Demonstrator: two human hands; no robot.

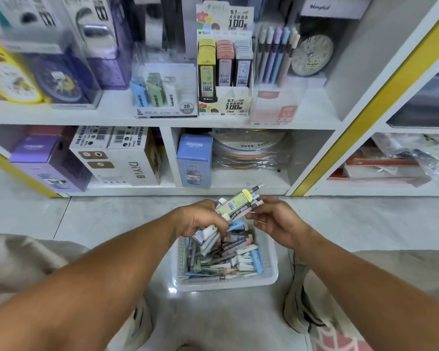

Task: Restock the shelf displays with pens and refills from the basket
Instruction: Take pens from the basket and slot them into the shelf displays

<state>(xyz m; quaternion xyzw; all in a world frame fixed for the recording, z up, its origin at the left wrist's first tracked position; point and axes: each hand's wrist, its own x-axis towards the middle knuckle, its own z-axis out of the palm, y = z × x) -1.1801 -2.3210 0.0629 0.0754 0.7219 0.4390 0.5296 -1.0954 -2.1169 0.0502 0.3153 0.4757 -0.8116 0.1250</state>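
Refill case [235,204], yellow cap, sits on top of a bundle of pens [249,203] held above the far edge of the basket [269,272]. Left hand [200,219] clenched round the bundle and a few more cases below it. Right hand [274,221] at the bundle's right end, fingers [257,201] curled onto the pen tips; looks like a pinch on the pens.

Basket is white, on the floor [112,216] between the person's knees, full of loose pens and refill cases in a jumble.

Shelf [162,120] straight ahead. On its front edge, middle: refill display [224,72], three columns (yellow, pink, grey), front slots in the middle and right columns look unfilled. Just right of it, pen display [276,54] with pastel pens standing upright. Left of it, clear box of erasers [160,92]. Clock [312,55] at the right end of that shelf. Lower shelf holds boxes [117,158] and a stack of round packs [249,148].
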